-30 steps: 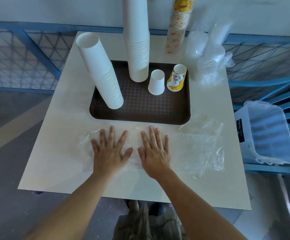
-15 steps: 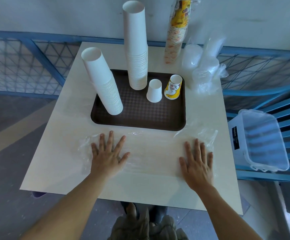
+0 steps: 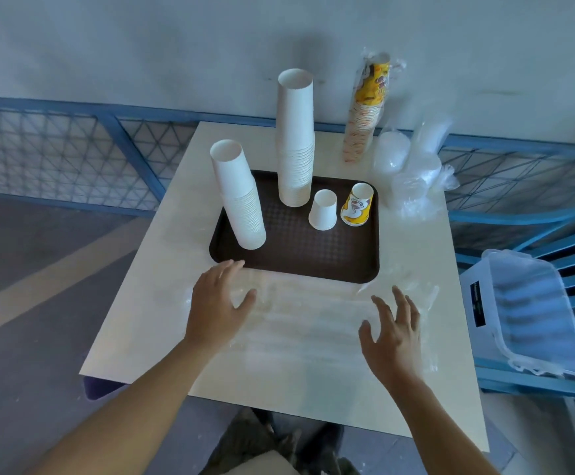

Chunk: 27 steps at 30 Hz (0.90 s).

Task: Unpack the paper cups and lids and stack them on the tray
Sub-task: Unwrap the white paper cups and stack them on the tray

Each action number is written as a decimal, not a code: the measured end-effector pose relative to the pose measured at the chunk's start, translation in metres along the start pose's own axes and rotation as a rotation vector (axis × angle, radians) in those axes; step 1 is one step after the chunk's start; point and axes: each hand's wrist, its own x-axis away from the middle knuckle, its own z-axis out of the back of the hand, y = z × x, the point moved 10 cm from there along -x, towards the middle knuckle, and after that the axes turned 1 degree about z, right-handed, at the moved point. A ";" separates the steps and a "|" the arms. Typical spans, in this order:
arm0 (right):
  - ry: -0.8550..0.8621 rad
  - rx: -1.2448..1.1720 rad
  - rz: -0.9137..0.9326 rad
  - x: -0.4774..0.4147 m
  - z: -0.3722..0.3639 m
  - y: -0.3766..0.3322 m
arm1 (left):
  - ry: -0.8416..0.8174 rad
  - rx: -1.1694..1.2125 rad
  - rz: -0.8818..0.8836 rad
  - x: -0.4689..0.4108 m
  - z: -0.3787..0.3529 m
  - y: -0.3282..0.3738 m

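A dark brown tray (image 3: pixel 313 258) carries a leaning stack of white paper cups (image 3: pixel 240 200), a taller upright white stack (image 3: pixel 295 138), one single white cup (image 3: pixel 323 210) and one yellow printed cup (image 3: pixel 357 205), all upside down. Behind the tray stands a wrapped sleeve of yellow printed cups (image 3: pixel 366 108) beside bagged clear lids (image 3: pixel 413 166). A flattened clear plastic wrapper (image 3: pixel 313 313) lies on the table in front of the tray. My left hand (image 3: pixel 215 308) and my right hand (image 3: pixel 392 332) hover over the wrapper's two ends with fingers spread, holding nothing.
The cream table (image 3: pixel 300 371) stands against a blue metal fence (image 3: pixel 73 156) and a pale wall. A clear plastic bin (image 3: pixel 533 313) sits on a blue chair at the right. Floor lies open at the left.
My hands pressed the wrapper flat, the right sliding out to the right. Now both hands have lifted off it, the left moving toward the tray's near edge. The view has pulled back.
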 end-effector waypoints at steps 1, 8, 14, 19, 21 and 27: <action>0.017 -0.031 0.030 -0.004 0.003 -0.015 | 0.044 0.066 0.030 -0.004 0.013 0.000; 0.077 -0.298 0.195 -0.068 0.025 -0.148 | 0.111 0.381 0.156 -0.069 0.074 0.001; -0.021 -0.441 0.182 -0.134 0.029 -0.246 | -0.044 0.438 0.085 -0.132 0.080 0.004; -0.033 -0.505 0.138 -0.167 0.017 -0.290 | -0.195 0.440 -0.013 -0.163 0.063 0.006; -0.037 -0.516 0.145 -0.174 0.013 -0.302 | -0.224 0.439 -0.028 -0.167 0.060 0.009; -0.052 -0.533 0.072 -0.191 0.001 -0.310 | -0.216 0.464 0.041 -0.177 0.055 0.004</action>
